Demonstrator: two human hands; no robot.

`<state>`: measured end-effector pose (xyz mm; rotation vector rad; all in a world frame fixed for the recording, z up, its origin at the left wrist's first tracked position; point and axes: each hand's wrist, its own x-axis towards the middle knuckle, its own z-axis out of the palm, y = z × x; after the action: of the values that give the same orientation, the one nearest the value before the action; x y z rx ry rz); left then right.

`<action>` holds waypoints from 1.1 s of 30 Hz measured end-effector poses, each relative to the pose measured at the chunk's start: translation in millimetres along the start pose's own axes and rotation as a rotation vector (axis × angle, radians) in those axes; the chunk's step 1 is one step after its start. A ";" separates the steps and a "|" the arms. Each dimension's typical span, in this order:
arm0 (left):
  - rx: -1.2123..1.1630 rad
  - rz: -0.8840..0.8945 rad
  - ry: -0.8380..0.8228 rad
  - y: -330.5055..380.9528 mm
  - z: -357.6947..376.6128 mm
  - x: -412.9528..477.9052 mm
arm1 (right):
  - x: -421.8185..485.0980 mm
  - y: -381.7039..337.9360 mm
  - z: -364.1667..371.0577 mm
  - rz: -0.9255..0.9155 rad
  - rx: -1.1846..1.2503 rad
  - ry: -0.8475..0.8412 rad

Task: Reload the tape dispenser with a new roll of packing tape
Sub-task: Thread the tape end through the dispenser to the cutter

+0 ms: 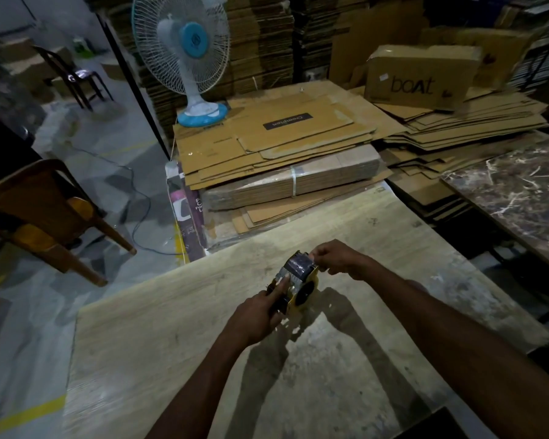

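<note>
A: Where is the tape dispenser (293, 285)?

B: Held just above the pale wood-grain bench (178, 327), near its middle, between both hands. Its shadow falls on the bench right under it.

A: What does it look like?

B: Small, with a yellow side plate that has a dark round hole in it. The roll of tape (298, 267) sits in the upper part and its face looks dark and shiny, purplish in this dim light. A grey metal part runs along the lower left end. Finer detail is too blurred to tell.

A: And the hands?

B: The left hand (256, 315) has its grip closed around the lower end of the dispenser, with 1 finger stretched forward along the top, its tip lying on the metal part. The right hand (336, 258) has its grip pinched shut at the far upper edge of the roll; I cannot tell whether it pinches a loose end of tape or the frame.

A: Anything else nearby?

B: Past the far edge of the bench lies a stack of flattened cardboard (279, 144), with a blue and white fan (184, 55) standing on its left corner. A brown chair (42, 207) stands on the floor to the left.
</note>
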<state>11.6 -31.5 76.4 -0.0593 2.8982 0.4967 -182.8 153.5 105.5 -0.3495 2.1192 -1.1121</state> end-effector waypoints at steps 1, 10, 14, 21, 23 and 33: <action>-0.007 0.000 -0.004 0.2 -0.1 0.9 | -1.6 -0.2 1.2 -0.027 -0.019 -0.018; -0.196 -0.016 0.001 6.4 -5.1 5.0 | -5.5 3.0 7.2 -0.258 -0.153 0.340; -0.318 -0.038 0.036 7.7 -10.9 12.1 | -7.4 14.2 21.0 -0.282 -0.077 0.475; -0.424 -0.062 0.100 10.0 -23.0 19.3 | -14.0 20.9 37.4 -0.262 0.058 0.493; -0.497 -0.071 0.122 8.7 -23.2 19.4 | -16.4 23.3 37.5 -0.200 0.120 0.558; -0.834 -0.114 0.244 10.1 -24.7 14.2 | -18.4 47.7 48.8 0.065 0.254 0.476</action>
<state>-7.7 -30.2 99.6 -0.4224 2.6503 1.7233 -131.7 161.7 57.3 0.1173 2.3275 -1.5204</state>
